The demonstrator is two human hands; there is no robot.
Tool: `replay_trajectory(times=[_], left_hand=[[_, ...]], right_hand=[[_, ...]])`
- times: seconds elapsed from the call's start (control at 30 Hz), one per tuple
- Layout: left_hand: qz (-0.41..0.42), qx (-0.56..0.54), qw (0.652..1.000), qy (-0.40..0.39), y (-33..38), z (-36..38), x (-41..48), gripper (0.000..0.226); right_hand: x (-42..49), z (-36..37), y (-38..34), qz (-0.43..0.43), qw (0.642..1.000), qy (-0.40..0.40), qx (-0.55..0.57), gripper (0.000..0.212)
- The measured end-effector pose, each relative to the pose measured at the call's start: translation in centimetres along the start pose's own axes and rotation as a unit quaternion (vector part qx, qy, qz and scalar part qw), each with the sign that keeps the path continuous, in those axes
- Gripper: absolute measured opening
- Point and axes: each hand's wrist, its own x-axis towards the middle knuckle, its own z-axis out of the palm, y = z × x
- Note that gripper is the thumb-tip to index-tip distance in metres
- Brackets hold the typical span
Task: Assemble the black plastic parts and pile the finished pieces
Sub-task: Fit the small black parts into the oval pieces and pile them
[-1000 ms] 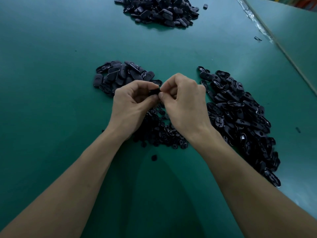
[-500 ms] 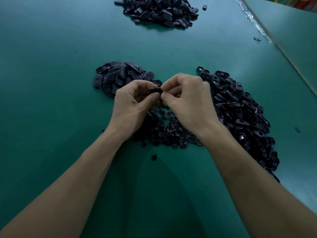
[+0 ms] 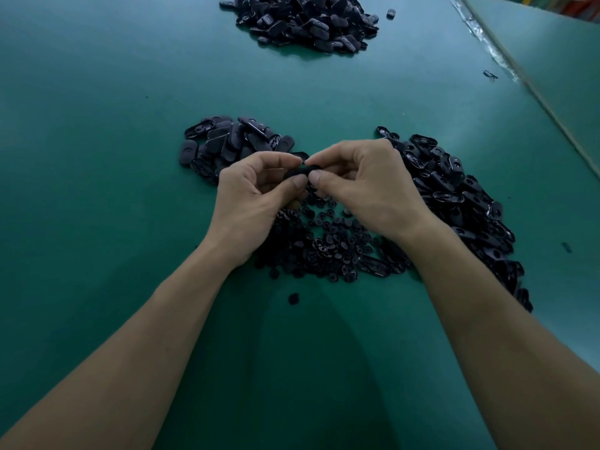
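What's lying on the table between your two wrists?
Head view: a heap of small round black parts on the green table, beneath the left hand and right hand, which both pinch one black piece.

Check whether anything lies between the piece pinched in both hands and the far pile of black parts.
Nothing visible does. The left hand and right hand pinch the piece; from there to the far pile only bare green table shows. The left pile sits beside that path.
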Motion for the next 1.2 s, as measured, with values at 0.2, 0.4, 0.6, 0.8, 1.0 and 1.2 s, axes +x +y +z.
replay_trajectory(times=[0.2,0.4,0.6,0.8,1.0,1.2], left_hand=[[-0.012,-0.02,1.0,0.006,-0.1,0.1,0.0,0.022],[-0.005,-0.007,1.0,-0.006,-0.1,0.1,0.0,0.025],[0.004,0.005,1.0,-0.008,-0.2,0.1,0.0,0.023],[-0.006,-0.03,0.999,0.019,-0.4,0.2,0.1,0.023],[-0.019,-0.053,0.998,0.032,-0.4,-0.1,0.3,0.021],[-0.01,-0.037,0.999,0.03,-0.5,-0.1,0.1,0.02]], right_hand=[[0.1,-0.4,0.1,0.015,0.999,-0.029,0.011,0.015],[0.1,-0.4,0.2,0.032,0.998,-0.039,0.023,0.011],[-0.3,0.2,0.4,0.036,0.999,-0.008,0.018,0.009],[-1.3,1.7,0.7,-0.043,0.989,0.128,-0.065,0.012],[-1.8,3.3,0.5,-0.069,0.978,0.157,-0.123,0.012],[-1.3,3.8,0.1,-0.009,0.985,0.155,-0.076,0.006]])
